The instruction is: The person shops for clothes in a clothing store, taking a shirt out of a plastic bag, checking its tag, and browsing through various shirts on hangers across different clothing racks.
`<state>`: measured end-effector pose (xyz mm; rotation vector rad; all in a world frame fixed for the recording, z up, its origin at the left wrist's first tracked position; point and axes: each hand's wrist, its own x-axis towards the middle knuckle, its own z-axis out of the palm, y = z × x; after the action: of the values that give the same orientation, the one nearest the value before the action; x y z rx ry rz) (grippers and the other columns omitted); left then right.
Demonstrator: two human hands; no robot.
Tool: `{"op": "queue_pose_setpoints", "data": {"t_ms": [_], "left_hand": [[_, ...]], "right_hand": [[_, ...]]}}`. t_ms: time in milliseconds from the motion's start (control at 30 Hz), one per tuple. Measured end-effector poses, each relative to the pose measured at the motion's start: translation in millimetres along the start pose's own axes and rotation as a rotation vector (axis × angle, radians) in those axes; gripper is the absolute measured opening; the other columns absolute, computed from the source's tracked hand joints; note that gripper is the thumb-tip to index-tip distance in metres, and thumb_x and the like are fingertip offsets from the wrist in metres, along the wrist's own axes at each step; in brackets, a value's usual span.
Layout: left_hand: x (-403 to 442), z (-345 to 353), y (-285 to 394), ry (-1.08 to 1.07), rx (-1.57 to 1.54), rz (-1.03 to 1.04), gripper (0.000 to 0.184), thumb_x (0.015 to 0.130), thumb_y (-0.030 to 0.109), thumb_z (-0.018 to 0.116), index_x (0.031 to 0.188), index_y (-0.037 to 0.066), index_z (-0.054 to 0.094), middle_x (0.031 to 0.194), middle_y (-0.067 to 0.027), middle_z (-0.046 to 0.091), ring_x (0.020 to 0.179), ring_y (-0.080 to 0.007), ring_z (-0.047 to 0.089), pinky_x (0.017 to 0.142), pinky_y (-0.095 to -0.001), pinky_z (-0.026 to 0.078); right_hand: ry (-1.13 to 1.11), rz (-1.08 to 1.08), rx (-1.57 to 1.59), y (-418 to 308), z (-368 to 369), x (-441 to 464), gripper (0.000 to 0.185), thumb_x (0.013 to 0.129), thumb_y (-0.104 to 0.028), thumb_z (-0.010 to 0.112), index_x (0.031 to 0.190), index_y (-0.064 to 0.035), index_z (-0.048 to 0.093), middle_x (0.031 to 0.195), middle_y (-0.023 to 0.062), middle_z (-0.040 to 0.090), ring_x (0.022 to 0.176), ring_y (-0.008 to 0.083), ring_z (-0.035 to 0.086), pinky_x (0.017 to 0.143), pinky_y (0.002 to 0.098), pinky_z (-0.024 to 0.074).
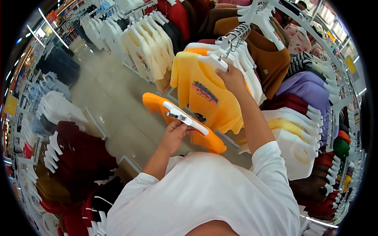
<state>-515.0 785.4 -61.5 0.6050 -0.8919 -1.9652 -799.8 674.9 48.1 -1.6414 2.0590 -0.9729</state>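
Note:
My left hand (175, 135) is closed on a white hanger (198, 125) near its metal hook. From that hanger hangs an orange garment (214, 143), held off the rack in front of my body. Farther up, my right hand (231, 78) grips the white hanger (213, 61) of a yellow printed shirt (189, 76). That shirt is at the front of a row on the metal rack arm (238, 33), and its hook appears to be on the arm. Several white hangers stand close behind it. The fingertips of my right hand are partly hidden.
Cream shirts (147, 43) hang at the upper left of the rack. Brown sweaters (267, 59) and a purple garment (305, 88) crowd the right. Dark maroon garments (80, 153) hang at the lower left, across the tiled floor (98, 84). A low white rack base (94, 122) edges the aisle.

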Motion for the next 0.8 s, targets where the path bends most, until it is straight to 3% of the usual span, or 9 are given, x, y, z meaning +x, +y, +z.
{"op": "queue_pose_setpoints", "data": {"t_ms": [167, 333, 400, 500, 800], "left_hand": [[10.8, -3.6, 21.8, -0.113, -0.001, 0.023, 0.04, 0.101, 0.017, 0.053, 0.138, -0.001, 0.054, 0.125, -0.0148, 0.067, 0.116, -0.0295, 0.064, 0.102, -0.0458, 0.051], [24.2, -6.6, 33.3, -0.174, -0.018, 0.012, 0.044, 0.1, 0.016, 0.052, 0.14, -0.003, 0.051, 0.126, -0.0175, 0.066, 0.116, -0.0302, 0.065, 0.102, -0.0456, 0.051], [27.5, -2.7, 36.0, -0.184, -0.024, 0.012, 0.045, 0.1, 0.016, 0.051, 0.14, -0.004, 0.051, 0.126, -0.0184, 0.066, 0.115, -0.0302, 0.065, 0.101, -0.0456, 0.051], [42.8, 2.6, 43.7, -0.235, -0.062, -0.016, 0.033, 0.102, 0.014, 0.05, 0.13, 0.001, 0.058, 0.124, -0.0174, 0.067, 0.113, -0.0307, 0.065, 0.1, -0.0455, 0.051], [118.9, 54.7, 48.6, -0.434, -0.039, -0.059, 0.035, 0.102, 0.018, 0.05, 0.133, 0.002, 0.054, 0.123, -0.0162, 0.066, 0.114, -0.0304, 0.065, 0.1, -0.0444, 0.05]], "right_hand": [[-0.039, -0.007, 0.09, -12.0, -25.0, -30.7, 0.05, 0.09, -0.036, 0.073, 0.121, 0.0015, 0.064, 0.083, 0.0104, 0.066, 0.073, 0.0174, 0.061, 0.069, 0.0328, 0.0482], [-0.033, 0.128, 0.223, 36.7, -59.8, -102.5, 0.044, 0.089, -0.024, 0.075, 0.123, 0.002, 0.064, 0.086, 0.0008, 0.065, 0.077, 0.0081, 0.054, 0.067, 0.0284, 0.0458], [0.048, 0.085, 0.46, 74.3, -65.4, -141.6, 0.041, 0.087, -0.025, 0.078, 0.117, 0.0008, 0.067, 0.086, -0.0013, 0.062, 0.079, 0.0082, 0.052, 0.072, 0.0269, 0.0453], [0.072, 0.265, 0.424, 83.7, -108.1, -210.7, 0.032, 0.086, -0.018, 0.076, 0.111, 0.0012, 0.068, 0.088, -0.0023, 0.06, 0.079, 0.0084, 0.051, 0.072, 0.0266, 0.0443], [0.304, 0.593, 0.323, 78.3, -189.2, -353.5, 0.029, 0.084, -0.015, 0.074, 0.103, 0.0046, 0.067, 0.083, -0.0005, 0.061, 0.076, 0.0099, 0.052, 0.069, 0.0273, 0.0446]]}}
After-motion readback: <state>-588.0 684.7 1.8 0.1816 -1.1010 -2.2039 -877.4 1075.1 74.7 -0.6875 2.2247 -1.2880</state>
